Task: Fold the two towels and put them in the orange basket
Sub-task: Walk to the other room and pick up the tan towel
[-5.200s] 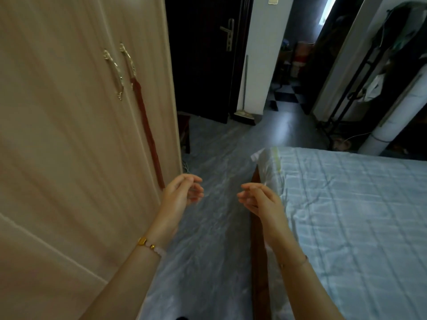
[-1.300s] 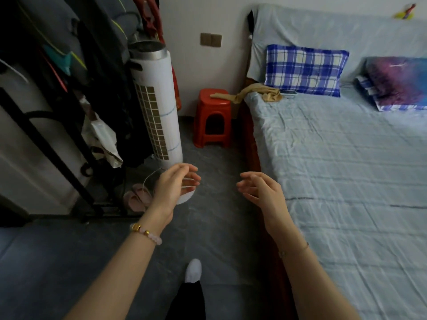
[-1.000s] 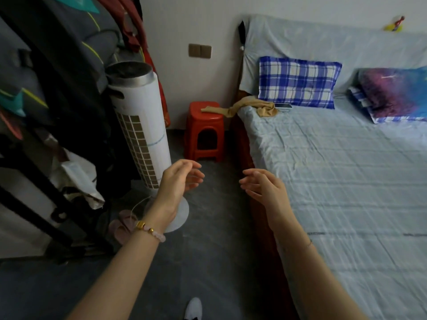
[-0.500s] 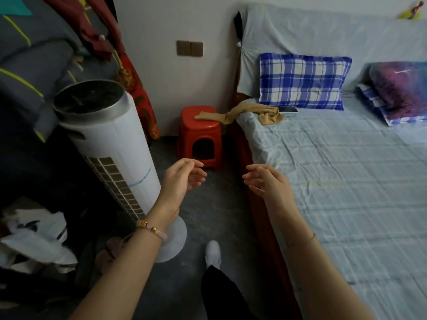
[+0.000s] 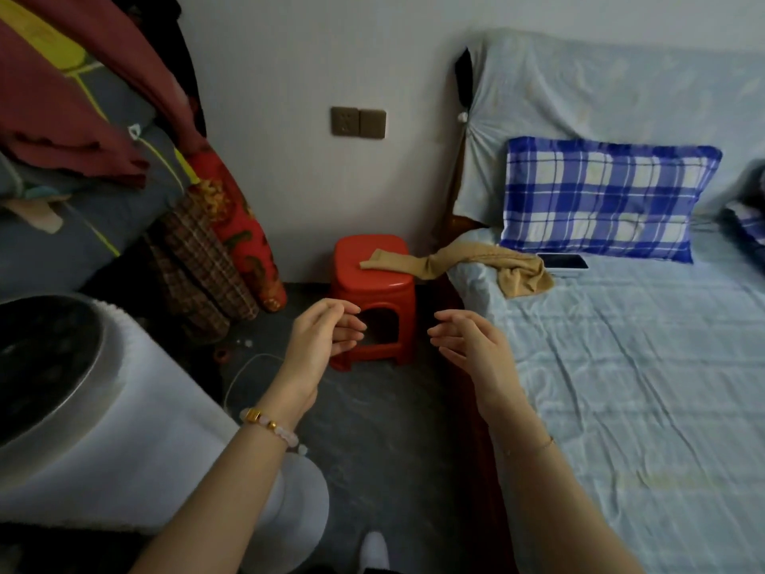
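Note:
My left hand and my right hand are held out in front of me above the dark floor, fingers loosely curled and apart, holding nothing. A tan cloth lies crumpled on the bed's near corner, one end draped across onto a red plastic stool. Whether it is a towel I cannot tell. No orange basket is in view.
A bed with a pale blue sheet fills the right side, with a blue checked pillow and a phone near the head. A white tower fan stands close on my left. Hanging clothes crowd the upper left.
I have walked forward along the bed toward the stool; the fan has slid to my lower left. Both hands keep the same empty, half-curled pose.

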Tool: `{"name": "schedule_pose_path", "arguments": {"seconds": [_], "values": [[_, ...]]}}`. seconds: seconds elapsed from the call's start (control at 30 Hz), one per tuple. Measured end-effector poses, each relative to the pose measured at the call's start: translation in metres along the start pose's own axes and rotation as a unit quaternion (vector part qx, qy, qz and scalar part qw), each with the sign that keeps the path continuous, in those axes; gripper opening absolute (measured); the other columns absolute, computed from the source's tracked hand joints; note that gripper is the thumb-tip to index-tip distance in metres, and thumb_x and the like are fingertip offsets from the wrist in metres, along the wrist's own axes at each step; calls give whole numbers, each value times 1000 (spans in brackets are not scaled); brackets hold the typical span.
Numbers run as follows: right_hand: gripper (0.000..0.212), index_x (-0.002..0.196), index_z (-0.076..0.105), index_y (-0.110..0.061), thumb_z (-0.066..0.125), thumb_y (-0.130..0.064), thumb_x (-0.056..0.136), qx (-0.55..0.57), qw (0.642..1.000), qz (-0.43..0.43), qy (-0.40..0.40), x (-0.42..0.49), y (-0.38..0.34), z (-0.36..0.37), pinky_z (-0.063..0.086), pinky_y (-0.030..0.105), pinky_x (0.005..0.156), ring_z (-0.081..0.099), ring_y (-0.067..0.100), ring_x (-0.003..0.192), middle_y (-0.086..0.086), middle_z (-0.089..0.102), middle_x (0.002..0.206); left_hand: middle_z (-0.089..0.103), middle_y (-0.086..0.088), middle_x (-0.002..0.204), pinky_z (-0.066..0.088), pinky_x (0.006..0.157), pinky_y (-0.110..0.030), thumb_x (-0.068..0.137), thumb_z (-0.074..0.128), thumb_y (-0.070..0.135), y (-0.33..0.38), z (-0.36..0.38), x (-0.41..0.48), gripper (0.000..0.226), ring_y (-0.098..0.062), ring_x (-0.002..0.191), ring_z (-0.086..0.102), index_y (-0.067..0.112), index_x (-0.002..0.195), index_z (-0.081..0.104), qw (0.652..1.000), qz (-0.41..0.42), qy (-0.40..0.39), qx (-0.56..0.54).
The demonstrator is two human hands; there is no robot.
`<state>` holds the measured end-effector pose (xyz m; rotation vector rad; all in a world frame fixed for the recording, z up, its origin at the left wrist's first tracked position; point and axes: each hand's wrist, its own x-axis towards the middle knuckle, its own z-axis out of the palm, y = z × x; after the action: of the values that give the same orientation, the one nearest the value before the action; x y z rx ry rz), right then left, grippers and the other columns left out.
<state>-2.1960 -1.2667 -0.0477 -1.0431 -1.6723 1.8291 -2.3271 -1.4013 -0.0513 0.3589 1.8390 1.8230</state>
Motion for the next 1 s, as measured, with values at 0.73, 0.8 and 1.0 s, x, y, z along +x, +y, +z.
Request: {"name": "schedule_pose_path", "arguments": {"seconds": [0.73, 0.8, 1.0], "values": [[26, 95, 66, -11, 40, -11, 96, 7, 993, 66, 94, 318, -16, -1, 49, 24, 75, 65, 15, 82, 5, 69, 84, 62, -2, 66, 50, 56, -19, 96, 39, 8, -2, 107, 356, 25, -10, 57, 60, 10, 80, 59, 994, -90, -63, -6], [25, 95, 65, -10, 40, -11, 96, 8, 991, 84, 103, 355, -16, 3, 49, 22, 73, 64, 14, 80, 5, 69, 83, 61, -3, 68, 49, 59, -21, 97, 39, 9, -4, 114, 395, 26, -9, 58, 61, 11, 80, 59, 992, -109, -67, 11], [25, 89, 65, -13, 42, -10, 96, 21, 980, 137, 140, 437, -6, 5, 48, 20, 68, 64, 16, 77, 6, 68, 80, 62, -6, 69, 49, 65, -28, 96, 40, 9, -16, 135, 486, 27, -13, 60, 61, 12, 78, 60, 983, -159, -83, 48]]}}
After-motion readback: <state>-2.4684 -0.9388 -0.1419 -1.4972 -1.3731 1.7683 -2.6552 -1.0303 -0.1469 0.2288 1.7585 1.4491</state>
